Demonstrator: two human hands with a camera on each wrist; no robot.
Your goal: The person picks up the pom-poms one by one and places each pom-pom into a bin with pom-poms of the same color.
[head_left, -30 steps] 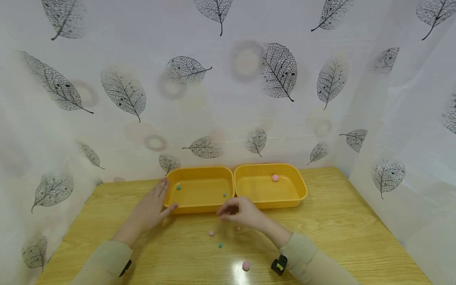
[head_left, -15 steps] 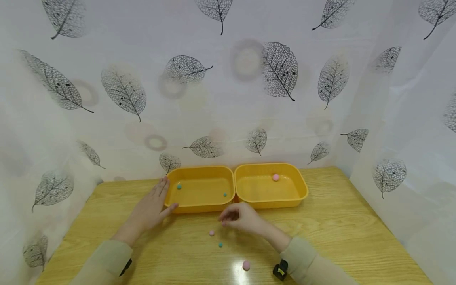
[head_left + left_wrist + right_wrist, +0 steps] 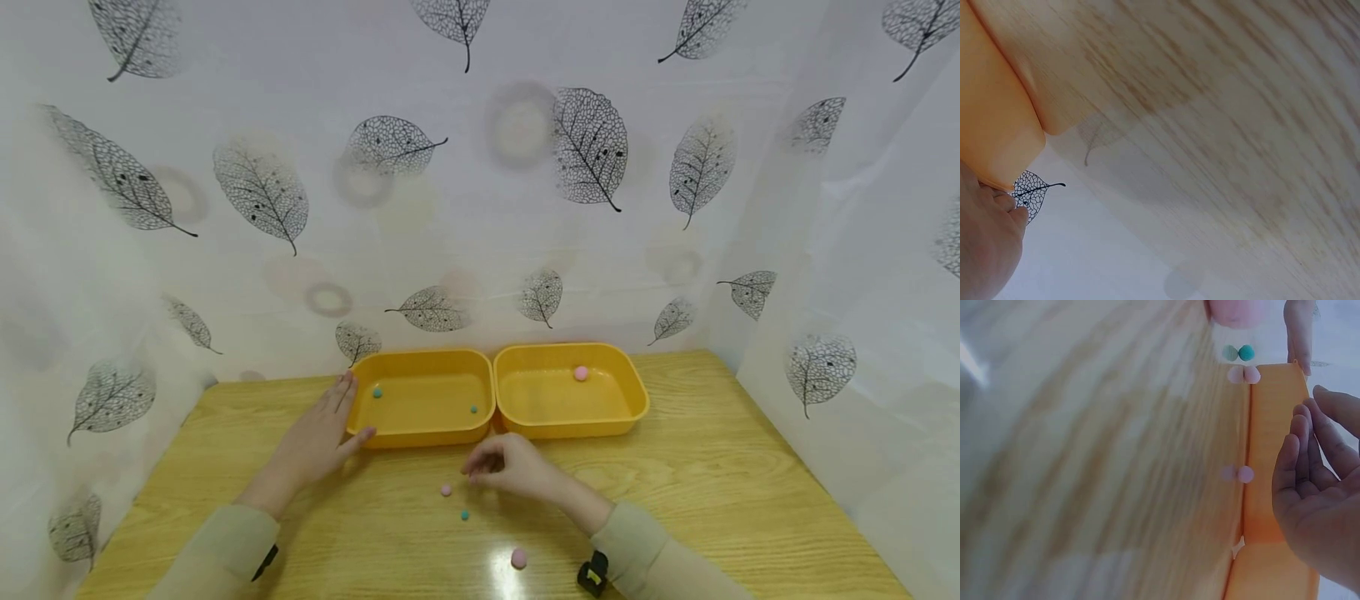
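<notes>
My left hand rests against the left end of the left yellow tray, fingers extended along its rim and thumb at the front corner. My right hand hovers over the table just in front of the trays. In the right wrist view its fingers are loosely bent, the thumb apart from them, with nothing between. Below it a small pink ball lies on the table, hidden by the hand in the head view. Left of the hand are another pink ball and a teal ball.
A larger pink ball lies nearer the front. The left tray holds two teal balls, one at its left. The right yellow tray holds one pink ball. A leaf-print curtain hangs behind the wooden table.
My right hand has moved back from the left tray's front edge and down toward the table, covering the small pink ball in the head view. The left hand stays still.
</notes>
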